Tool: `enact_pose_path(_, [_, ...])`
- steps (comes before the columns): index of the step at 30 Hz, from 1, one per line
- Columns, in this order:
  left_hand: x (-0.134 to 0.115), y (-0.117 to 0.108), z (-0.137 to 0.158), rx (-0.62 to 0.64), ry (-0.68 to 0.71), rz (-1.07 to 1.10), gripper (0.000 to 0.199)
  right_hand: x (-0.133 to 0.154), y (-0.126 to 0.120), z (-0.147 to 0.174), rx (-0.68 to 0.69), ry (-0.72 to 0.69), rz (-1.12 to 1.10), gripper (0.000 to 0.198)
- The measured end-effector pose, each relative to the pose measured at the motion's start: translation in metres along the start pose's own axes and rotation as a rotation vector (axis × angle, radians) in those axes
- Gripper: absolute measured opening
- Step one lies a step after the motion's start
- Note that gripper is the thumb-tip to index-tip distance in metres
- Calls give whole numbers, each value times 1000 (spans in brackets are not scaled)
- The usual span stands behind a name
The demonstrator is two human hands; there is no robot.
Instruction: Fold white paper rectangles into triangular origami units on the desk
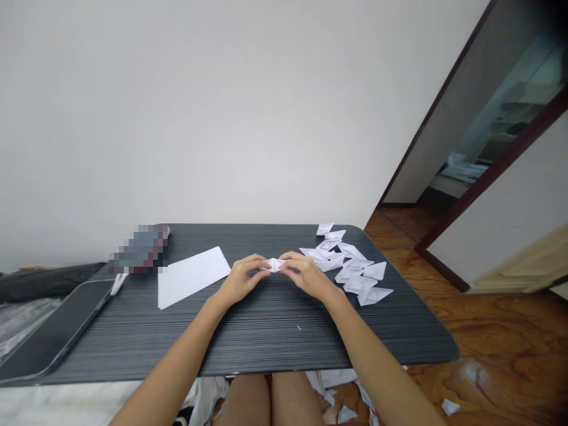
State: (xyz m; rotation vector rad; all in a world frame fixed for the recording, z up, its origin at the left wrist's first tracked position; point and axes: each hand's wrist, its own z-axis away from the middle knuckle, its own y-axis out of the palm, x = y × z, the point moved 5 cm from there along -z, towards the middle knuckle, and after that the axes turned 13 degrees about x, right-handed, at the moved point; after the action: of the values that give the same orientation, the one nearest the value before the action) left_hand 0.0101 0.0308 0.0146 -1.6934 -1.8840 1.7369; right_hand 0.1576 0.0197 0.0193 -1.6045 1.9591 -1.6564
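Observation:
A small folded white paper boat is held just above the dark table, one end in each hand. My left hand pinches its left end between thumb and fingers. On the other end, my right hand is closed in the same way. The fingers cover both tips of the paper. Several finished-looking folded paper boats lie in a loose cluster to the right of my right hand. Left of my left hand rests a stack of flat white paper sheets.
The dark striped table stands against a white wall. At its left lie a blurred-out item and a black tablet-like slab with a white cable. Paper scraps litter the wooden floor. A doorway opens at the right.

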Motion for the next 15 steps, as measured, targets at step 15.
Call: enact_pose_path(15, [3, 4, 0, -28, -222, 232, 31, -7, 5, -4, -205, 163, -305, 11])
